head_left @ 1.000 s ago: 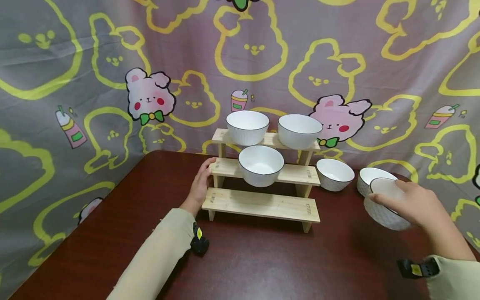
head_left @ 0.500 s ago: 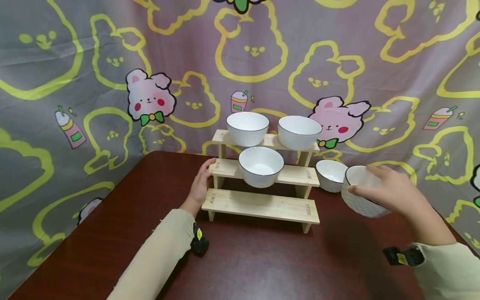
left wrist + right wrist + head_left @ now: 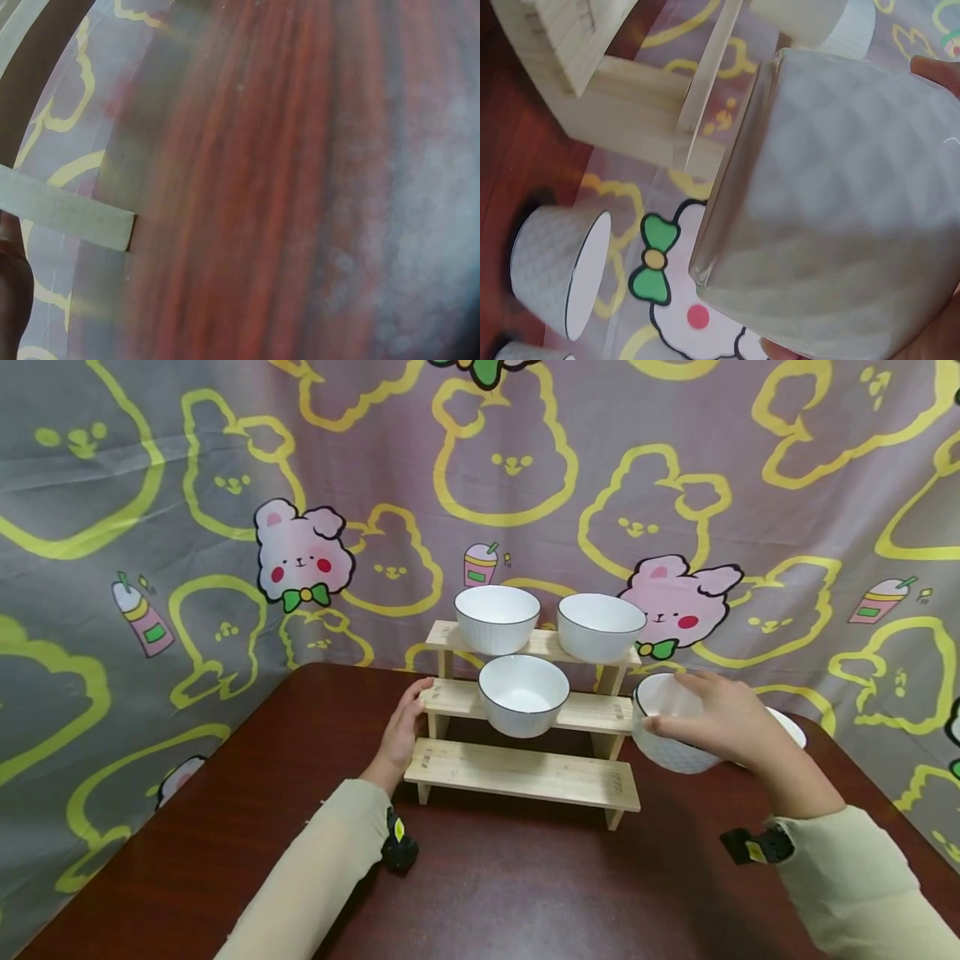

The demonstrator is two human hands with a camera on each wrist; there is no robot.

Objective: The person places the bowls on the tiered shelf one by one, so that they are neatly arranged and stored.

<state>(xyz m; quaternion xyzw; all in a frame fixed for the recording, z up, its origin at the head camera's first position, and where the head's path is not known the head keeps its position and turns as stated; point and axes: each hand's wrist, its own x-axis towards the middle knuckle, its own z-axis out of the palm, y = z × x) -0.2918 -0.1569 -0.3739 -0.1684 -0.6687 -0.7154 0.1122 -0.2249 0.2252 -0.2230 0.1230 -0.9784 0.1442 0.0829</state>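
My right hand (image 3: 723, 718) grips a white bowl (image 3: 675, 753) with a dark rim, just right of the wooden display rack (image 3: 517, 768). In the right wrist view the held bowl (image 3: 847, 195) shows a diamond-textured outside, with fingertips on its edges. My left hand (image 3: 397, 731) holds the left end of the rack's middle board; the left wrist view shows little of it. Two white bowls, the left one (image 3: 497, 620) and the right one (image 3: 602, 628), stand on the top board. Another bowl (image 3: 523, 697) sits mid-board on the middle tier. The bottom board bears nothing.
Behind my right hand, a bowl (image 3: 787, 728) on the dark table (image 3: 510, 893) is partly hidden. Another textured bowl (image 3: 555, 270) stands on the table by the rack in the right wrist view. A patterned curtain (image 3: 390, 460) hangs behind the table.
My right hand has carried the bowl leftward from the table's right side toward the rack, now covering a bowl behind it. The left hand and the bowls on the rack stay in place.
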